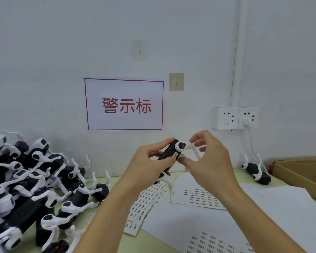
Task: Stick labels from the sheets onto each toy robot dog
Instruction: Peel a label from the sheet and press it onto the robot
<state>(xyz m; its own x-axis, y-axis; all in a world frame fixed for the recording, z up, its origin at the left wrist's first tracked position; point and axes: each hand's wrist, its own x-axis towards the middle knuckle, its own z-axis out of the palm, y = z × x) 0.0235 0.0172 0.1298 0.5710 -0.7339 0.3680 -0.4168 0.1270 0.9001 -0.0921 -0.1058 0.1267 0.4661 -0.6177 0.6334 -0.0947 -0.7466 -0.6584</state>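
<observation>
Both forearms reach up from the bottom edge over the pale green table (153,240), meeting in mid-air before the wall. Held there is a black-and-white toy robot dog (169,154), tilted on end above the table, its white legs pointing right and down. The left hand (150,161) grips the dog's black body, fingers curled over the top and thumb underneath. The right hand (206,157) pinches at the dog's side, thumb pressed beside a small white label (175,154) on the black body, with the other fingers curled near the upper white leg.

Below the hands lie white label sheets (204,197) printed with rows of small labels, a fan of narrower label strips (146,201) just to their left, and another sheet (217,241) close to the camera. A heap of robot dogs (29,187) fills the left of the table. One more dog (256,171) lies on its back far right, just beside a cardboard box (303,172). On the wall hang a red-bordered sign (124,105), two adhesive hooks (176,82) and a double socket (235,118) with a white plug in it.
</observation>
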